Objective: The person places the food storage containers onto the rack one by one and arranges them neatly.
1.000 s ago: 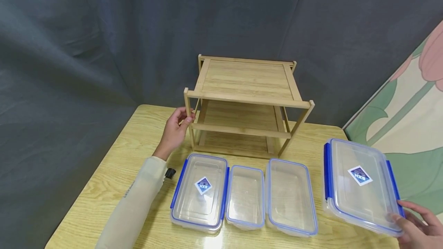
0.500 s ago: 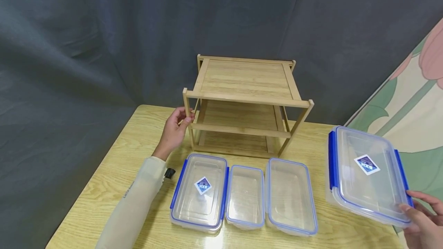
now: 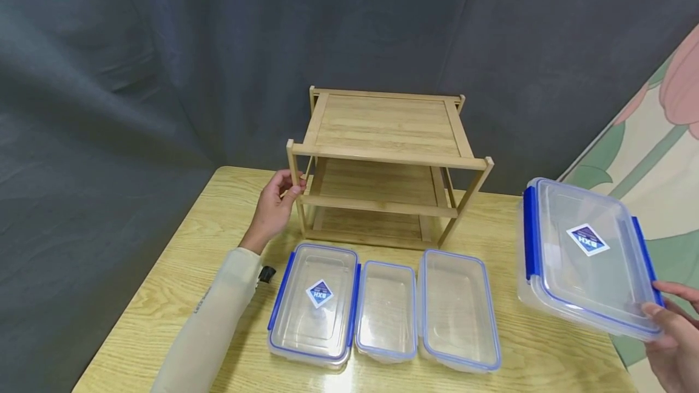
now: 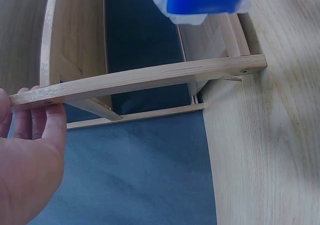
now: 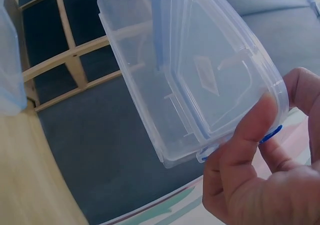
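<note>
At the far right of the head view, my right hand [image 3: 677, 326] pinches the near right corner of a clear lidded food container [image 3: 595, 265] with blue side clips. The container is held tilted above the table; in the right wrist view the thumb and fingers grip its edge. My left hand [image 3: 275, 205] grips the front left post of a bamboo shelf rack [image 3: 382, 205], with the thumb in front and the fingers behind. The left wrist view shows that hand [image 4: 35, 160] around the end of the post [image 4: 145, 78]. The rack's tiers carry nothing that I can see.
Before the rack stand a lidded container [image 3: 314, 335] with blue clips, a smaller container [image 3: 386, 314] and a larger container [image 3: 460, 314], side by side on the wooden table [image 3: 164, 302]. A dark curtain [image 3: 246, 47] hangs behind; a floral cloth [image 3: 655, 199] is at right.
The right hand has lifted the lidded container up and slightly to the right, away from the table. My left hand keeps its grip on the post, and the rack has barely shifted in view.
</note>
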### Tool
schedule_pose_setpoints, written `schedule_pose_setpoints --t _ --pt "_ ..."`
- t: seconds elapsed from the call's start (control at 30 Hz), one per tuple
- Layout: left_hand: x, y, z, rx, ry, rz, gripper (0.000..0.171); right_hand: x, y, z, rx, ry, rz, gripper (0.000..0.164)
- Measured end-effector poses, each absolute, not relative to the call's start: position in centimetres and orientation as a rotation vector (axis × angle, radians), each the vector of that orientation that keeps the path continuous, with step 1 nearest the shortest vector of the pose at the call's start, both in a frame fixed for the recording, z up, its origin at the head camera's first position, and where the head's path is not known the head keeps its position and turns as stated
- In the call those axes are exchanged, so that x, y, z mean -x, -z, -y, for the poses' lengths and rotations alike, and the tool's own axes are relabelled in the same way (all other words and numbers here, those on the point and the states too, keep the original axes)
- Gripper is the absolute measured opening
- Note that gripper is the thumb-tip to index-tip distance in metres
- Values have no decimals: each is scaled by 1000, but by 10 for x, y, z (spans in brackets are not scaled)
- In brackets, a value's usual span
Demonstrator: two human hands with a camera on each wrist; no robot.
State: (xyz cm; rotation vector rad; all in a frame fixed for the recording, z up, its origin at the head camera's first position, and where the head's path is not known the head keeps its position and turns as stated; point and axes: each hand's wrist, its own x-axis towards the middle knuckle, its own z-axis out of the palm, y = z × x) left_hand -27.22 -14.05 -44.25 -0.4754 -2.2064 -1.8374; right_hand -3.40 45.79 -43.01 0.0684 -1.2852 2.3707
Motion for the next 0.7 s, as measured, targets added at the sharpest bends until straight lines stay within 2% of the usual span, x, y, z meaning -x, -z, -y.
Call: schedule_pose_setpoints --t 0.13,0.33,0.53,0.7 --pt "272 442 142 476 1830 2211 28 41 421 -465 -46 -2331 1466 55" --pt "272 444 141 457 1809 2220 30 56 400 -472 -174 -2351 1499 56" --pt "279 447 135 496 1804 2221 28 65 383 -472 -250 -2368 1478 51" --pt "280 449 133 497 1803 2232 28 76 370 -469 -298 -2332 1557 53"
